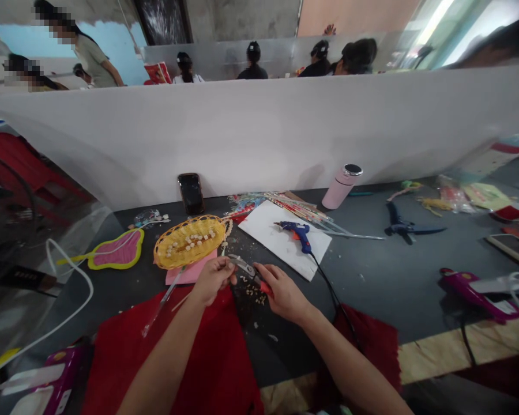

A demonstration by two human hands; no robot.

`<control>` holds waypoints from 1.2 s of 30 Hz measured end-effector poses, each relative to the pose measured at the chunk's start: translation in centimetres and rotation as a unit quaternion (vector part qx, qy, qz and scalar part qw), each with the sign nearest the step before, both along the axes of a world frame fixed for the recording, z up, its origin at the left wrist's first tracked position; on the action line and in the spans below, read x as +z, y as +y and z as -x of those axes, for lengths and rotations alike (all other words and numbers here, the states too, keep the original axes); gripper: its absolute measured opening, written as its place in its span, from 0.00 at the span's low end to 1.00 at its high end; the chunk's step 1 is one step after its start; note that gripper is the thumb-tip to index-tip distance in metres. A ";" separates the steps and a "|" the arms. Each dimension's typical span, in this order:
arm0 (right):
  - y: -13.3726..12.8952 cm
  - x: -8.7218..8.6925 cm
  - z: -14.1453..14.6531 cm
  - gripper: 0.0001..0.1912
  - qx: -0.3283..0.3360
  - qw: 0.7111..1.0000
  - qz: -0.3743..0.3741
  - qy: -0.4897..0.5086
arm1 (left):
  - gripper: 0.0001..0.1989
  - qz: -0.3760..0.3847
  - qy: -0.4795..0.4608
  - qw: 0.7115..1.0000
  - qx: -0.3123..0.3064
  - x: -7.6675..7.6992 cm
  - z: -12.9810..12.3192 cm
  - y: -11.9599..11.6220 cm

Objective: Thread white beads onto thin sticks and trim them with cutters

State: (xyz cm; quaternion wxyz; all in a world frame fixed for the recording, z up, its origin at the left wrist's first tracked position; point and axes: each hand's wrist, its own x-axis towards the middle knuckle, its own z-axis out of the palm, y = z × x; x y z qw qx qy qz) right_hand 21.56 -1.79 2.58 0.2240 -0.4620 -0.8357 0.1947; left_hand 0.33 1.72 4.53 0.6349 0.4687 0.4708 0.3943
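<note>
My right hand (pixel 281 291) is closed around red-handled pliers (pixel 247 267), their metal jaws pointing up and left. My left hand (pixel 216 279) is pinched just left of the jaws; what sits between its fingertips is too small to tell. Small pale bits (pixel 253 291) are scattered on the dark table under the pliers. Beyond my left hand stands a yellow woven basket (pixel 190 242) with several small white pieces inside, partly over a pink sheet (pixel 185 275). A blue glue gun (pixel 297 232) rests on a white board (pixel 263 222) beyond my right hand.
A red cloth (pixel 164 357) covers the table's near left. A phone (pixel 191 193) leans on the white partition (pixel 259 132); a pink flask (pixel 341 187) stands right. Thin sticks (pixel 294 208) lie behind the board. Dark blue pliers (pixel 404 226), a pink-yellow fan (pixel 116 251) and cables lie around.
</note>
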 end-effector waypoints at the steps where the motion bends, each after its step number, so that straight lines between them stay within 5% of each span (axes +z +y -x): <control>1: -0.1 0.2 0.1 0.32 0.000 1.000 0.010 -0.001 | 0.13 -0.024 0.015 1.000 0.013 0.0 0.1 0.1; 7: -0.5 0.8 0.5 0.32 0.023 0.999 0.022 -0.024 | 0.09 -0.046 0.035 0.998 0.015 -0.3 0.8 0.6; 15: 1.5 -1.5 -1.2 0.27 -0.127 0.989 0.015 -0.076 | 0.15 -0.013 0.040 0.997 0.067 -0.9 0.6 1.2; 25: 1.7 -1.0 -2.0 0.28 -0.228 0.962 0.001 -0.153 | 0.13 -0.079 0.056 0.994 0.054 -3.2 0.1 1.2; 32: 0.9 -0.5 -2.3 0.23 -0.190 0.970 -0.007 -0.150 | 0.15 -0.095 0.102 0.990 0.037 -4.4 0.2 1.5; 36: -2.5 1.7 -4.2 0.15 -0.038 0.992 0.069 -0.095 | 0.15 -0.089 0.114 0.989 0.035 -4.3 0.2 1.5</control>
